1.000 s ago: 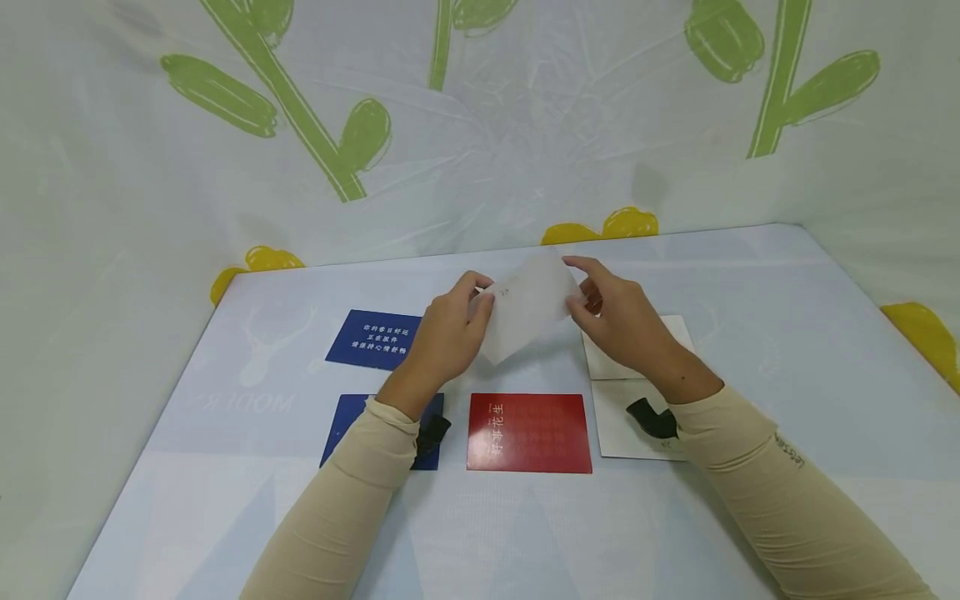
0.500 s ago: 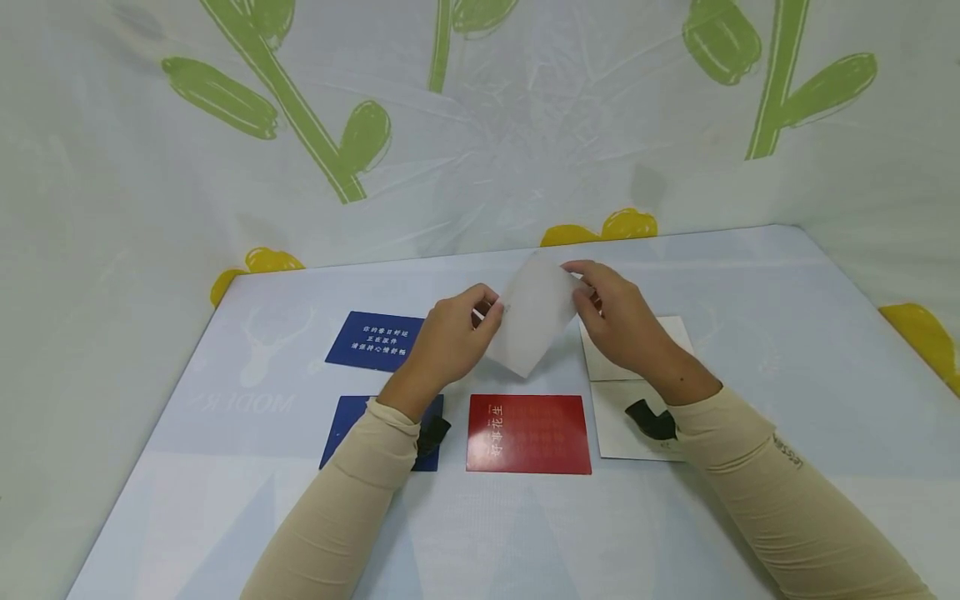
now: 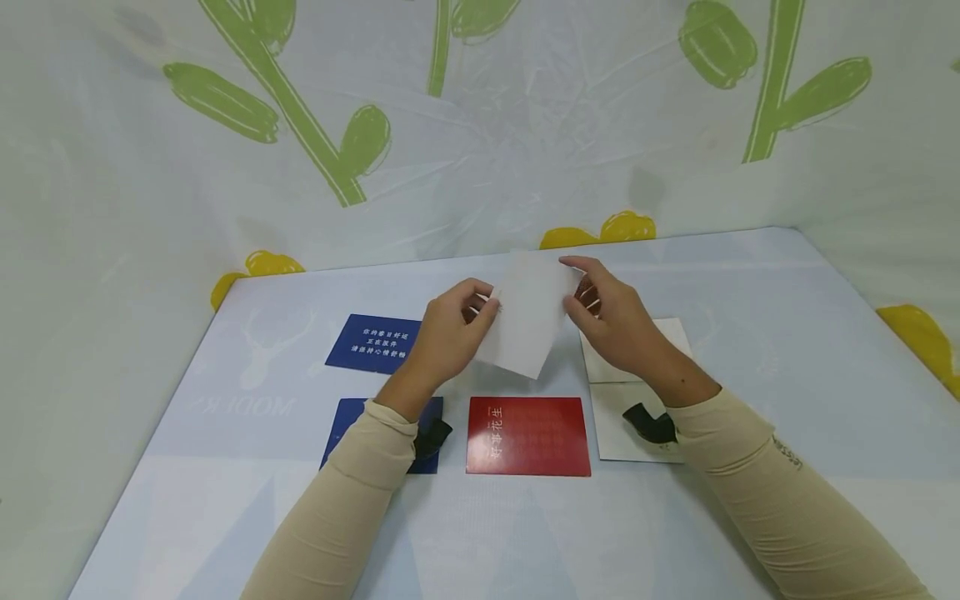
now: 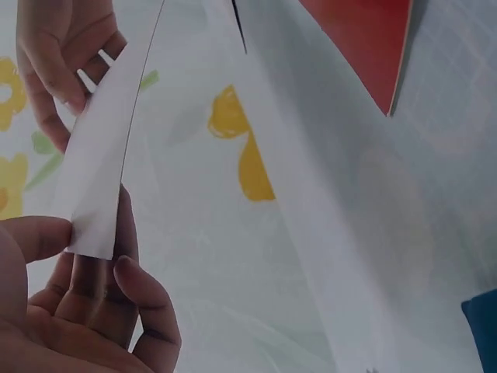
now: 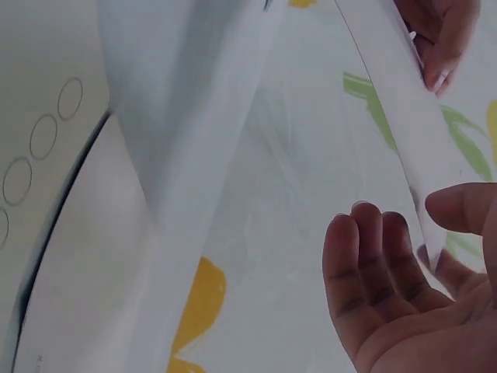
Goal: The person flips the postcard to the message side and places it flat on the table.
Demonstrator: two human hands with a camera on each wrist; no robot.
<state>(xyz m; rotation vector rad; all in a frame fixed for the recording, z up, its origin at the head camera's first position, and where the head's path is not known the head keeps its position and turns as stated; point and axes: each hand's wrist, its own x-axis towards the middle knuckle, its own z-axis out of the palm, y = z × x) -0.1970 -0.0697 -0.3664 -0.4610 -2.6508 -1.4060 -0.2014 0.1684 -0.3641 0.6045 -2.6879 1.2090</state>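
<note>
A thin white card (image 3: pixel 528 312) is held up above the table, tilted, with a small dark mark by its left edge. My left hand (image 3: pixel 459 329) pinches its left side between thumb and fingers; the left wrist view shows the card (image 4: pixel 105 155) nearly edge-on, its corner between them. On the opposite side my right hand (image 3: pixel 613 315) pinches the card between thumb and index finger. Its other fingers stand apart from the card (image 5: pixel 400 101) in the right wrist view. Below, a red card (image 3: pixel 528 436) with pale writing lies flat on the table.
Two blue cards lie at left: the far blue card (image 3: pixel 372 342) bears white writing, while my left sleeve partly covers the near blue card (image 3: pixel 341 425). Two off-white cards, a far one (image 3: pixel 675 333) and a near one (image 3: pixel 611 421), lie partly under my right arm. A patterned curtain (image 3: pixel 525 150) stands behind the table (image 3: pixel 525 533).
The white card has turned between my hands: its lower corner has swung to the right and its face shows squarer to the head camera. Both hands stay in nearly the same place, still pinching it.
</note>
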